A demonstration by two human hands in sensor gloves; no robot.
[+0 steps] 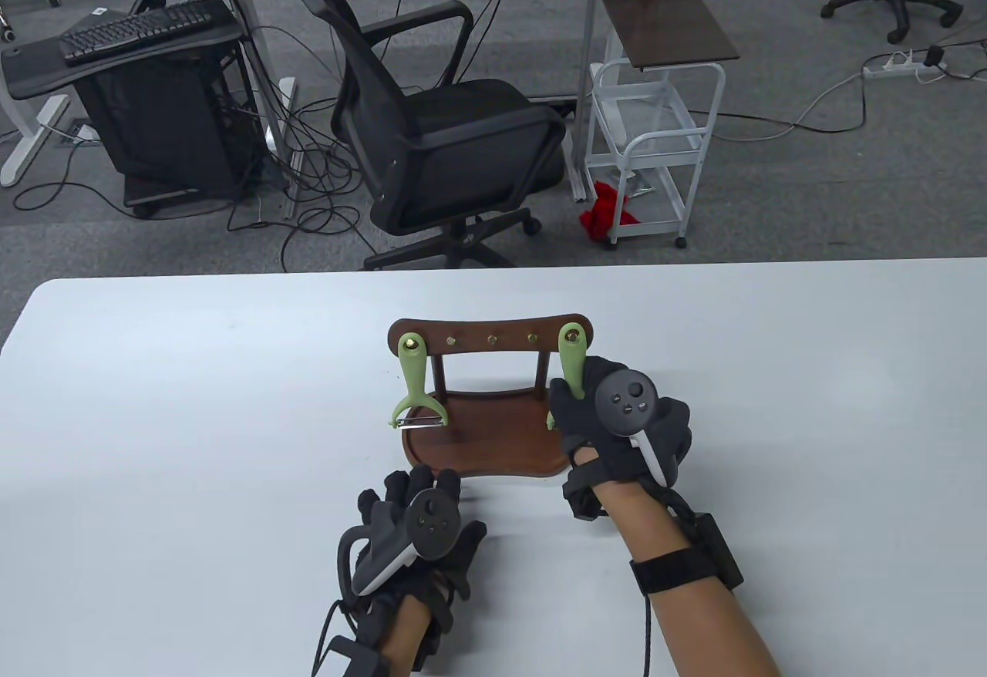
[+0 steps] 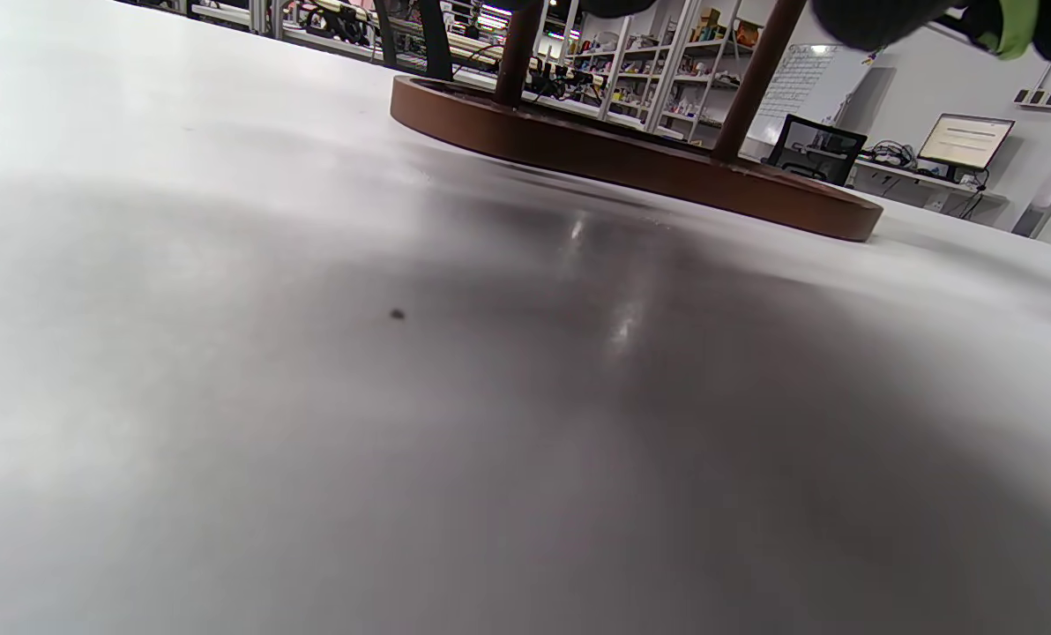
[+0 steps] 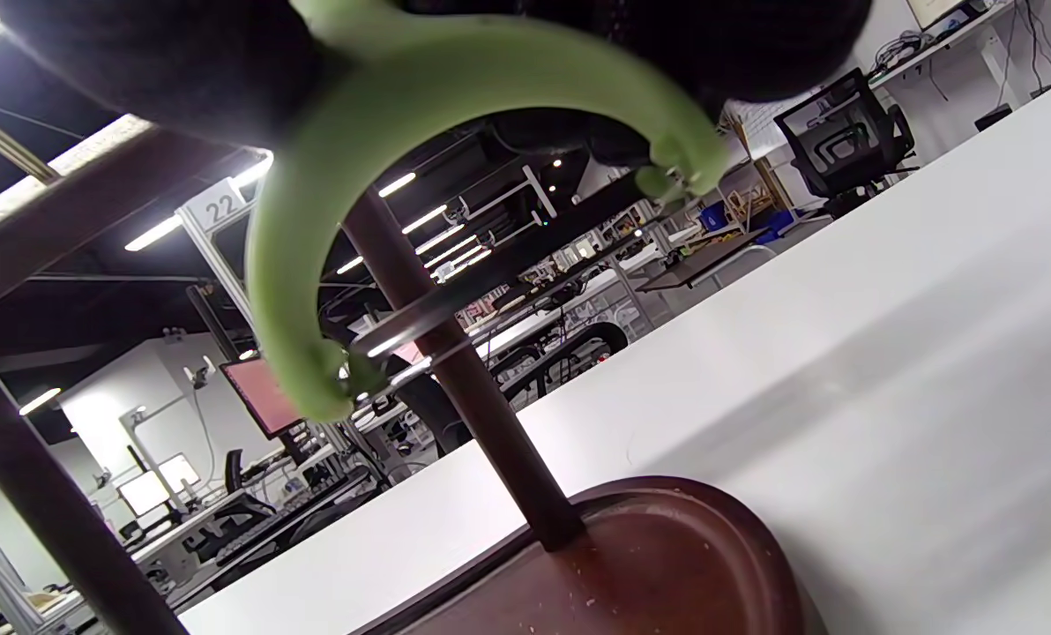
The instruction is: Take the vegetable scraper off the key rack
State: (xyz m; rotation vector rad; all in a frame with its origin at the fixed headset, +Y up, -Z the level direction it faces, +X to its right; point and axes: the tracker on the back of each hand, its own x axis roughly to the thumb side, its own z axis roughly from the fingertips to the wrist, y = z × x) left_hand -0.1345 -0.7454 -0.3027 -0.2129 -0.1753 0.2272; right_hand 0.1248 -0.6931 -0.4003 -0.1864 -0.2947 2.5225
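A dark wooden key rack [image 1: 490, 338] stands on the white table, with a tray base [image 1: 486, 438] and brass hooks along its top bar. Two green vegetable scrapers hang from it. The left scraper [image 1: 416, 388] hangs free on the left hook. My right hand [image 1: 609, 419] grips the handle of the right scraper [image 1: 571, 361], whose top loop sits on the right hook. In the right wrist view the green fork and blade [image 3: 376, 220] hang below my gloved fingers. My left hand [image 1: 412, 527] rests flat on the table in front of the base, fingers spread, holding nothing.
The rack's base [image 2: 631, 159] lies just ahead of my left hand in the left wrist view. A black office chair [image 1: 432, 129] and a white trolley [image 1: 655, 137] stand on the floor beyond the table's far edge.
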